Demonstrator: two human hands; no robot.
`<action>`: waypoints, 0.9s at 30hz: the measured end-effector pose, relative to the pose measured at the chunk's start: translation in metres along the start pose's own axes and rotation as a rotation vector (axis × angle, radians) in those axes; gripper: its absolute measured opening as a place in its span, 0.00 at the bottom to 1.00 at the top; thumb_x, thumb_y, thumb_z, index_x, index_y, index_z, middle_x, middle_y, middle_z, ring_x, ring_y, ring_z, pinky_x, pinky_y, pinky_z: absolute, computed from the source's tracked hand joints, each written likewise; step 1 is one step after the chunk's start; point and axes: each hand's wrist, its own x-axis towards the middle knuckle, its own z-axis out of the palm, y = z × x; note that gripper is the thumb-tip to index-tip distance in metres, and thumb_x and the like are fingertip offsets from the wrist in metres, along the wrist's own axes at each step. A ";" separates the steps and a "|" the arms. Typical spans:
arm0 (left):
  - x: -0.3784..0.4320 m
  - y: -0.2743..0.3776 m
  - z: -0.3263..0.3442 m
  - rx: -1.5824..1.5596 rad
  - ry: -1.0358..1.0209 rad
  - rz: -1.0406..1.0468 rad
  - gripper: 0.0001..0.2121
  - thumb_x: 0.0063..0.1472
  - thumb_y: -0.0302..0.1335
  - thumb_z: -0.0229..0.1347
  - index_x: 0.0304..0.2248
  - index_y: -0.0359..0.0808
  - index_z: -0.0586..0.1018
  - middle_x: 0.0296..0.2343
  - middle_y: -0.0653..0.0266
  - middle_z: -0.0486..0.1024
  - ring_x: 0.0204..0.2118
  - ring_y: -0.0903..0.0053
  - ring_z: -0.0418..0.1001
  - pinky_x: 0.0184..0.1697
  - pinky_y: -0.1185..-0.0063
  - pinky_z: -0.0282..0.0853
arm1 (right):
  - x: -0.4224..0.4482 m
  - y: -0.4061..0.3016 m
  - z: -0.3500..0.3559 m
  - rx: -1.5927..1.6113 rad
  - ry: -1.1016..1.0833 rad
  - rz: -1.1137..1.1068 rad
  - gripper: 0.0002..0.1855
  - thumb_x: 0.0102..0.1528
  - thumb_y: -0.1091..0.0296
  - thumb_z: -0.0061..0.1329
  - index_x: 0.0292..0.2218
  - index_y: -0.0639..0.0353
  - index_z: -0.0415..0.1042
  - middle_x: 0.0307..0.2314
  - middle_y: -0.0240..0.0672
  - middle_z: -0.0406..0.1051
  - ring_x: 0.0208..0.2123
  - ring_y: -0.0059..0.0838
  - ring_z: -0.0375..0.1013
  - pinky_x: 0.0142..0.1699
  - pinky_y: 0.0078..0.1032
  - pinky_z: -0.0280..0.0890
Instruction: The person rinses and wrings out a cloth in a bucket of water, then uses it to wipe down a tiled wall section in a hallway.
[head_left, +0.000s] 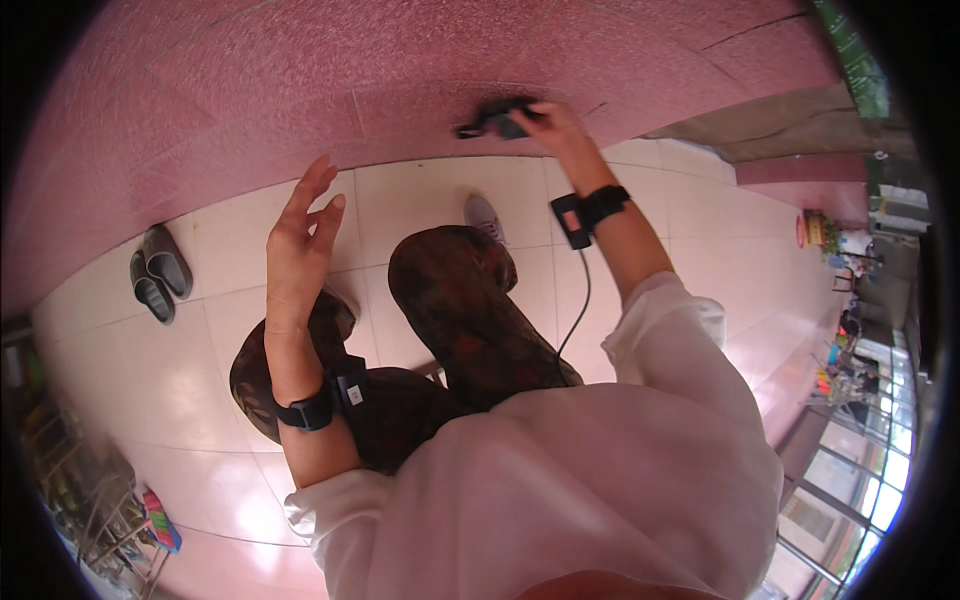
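Observation:
In front of me my right hand (551, 127) has its fingers on a dark object (506, 118), blurred by motion, so its kind is unclear. This object is close to or against a pink, speckled, tiled surface (262, 82); contact between them cannot be made out. Raised over my knee, my left hand (296, 232) holds nothing, its fingers apart and slightly bent. A black strap with a small box (571, 222) is on my right wrist, and a cable runs down from it. Another strapped box (349, 390) is on my left forearm.
A pair of dark slippers (161, 270) lies on the pale tiled floor (247, 375) to the left. Metal racks (105, 517) and a colourful striped item (160, 521) stand at lower left. Potted plants (829, 232) and large windows (832, 480) are at far right.

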 end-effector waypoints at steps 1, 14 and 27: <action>0.000 0.005 0.001 -0.005 -0.004 0.013 0.18 0.57 0.26 0.49 0.48 0.40 0.66 0.42 0.61 0.70 0.46 0.76 0.67 0.42 0.82 0.63 | 0.009 -0.032 -0.037 -0.149 0.005 -0.085 0.17 0.42 0.87 0.39 0.37 0.78 0.56 0.38 0.57 0.58 0.44 0.55 0.58 0.49 0.43 0.63; 0.004 0.005 -0.011 -0.108 0.270 0.077 0.22 0.55 0.25 0.50 0.50 0.41 0.63 0.41 0.59 0.70 0.44 0.76 0.68 0.42 0.81 0.63 | -0.004 0.086 0.090 -0.057 -0.047 0.119 0.15 0.40 0.91 0.35 0.34 0.73 0.60 0.36 0.50 0.58 0.37 0.47 0.63 0.45 0.40 0.68; 0.014 -0.009 -0.037 -0.284 0.803 0.115 0.24 0.53 0.23 0.49 0.51 0.38 0.60 0.49 0.60 0.59 0.51 0.72 0.58 0.49 0.75 0.56 | -0.160 0.116 0.221 -0.318 -0.770 0.290 0.24 0.44 0.75 0.35 0.46 0.61 0.60 0.40 0.39 0.65 0.42 0.31 0.65 0.48 0.31 0.60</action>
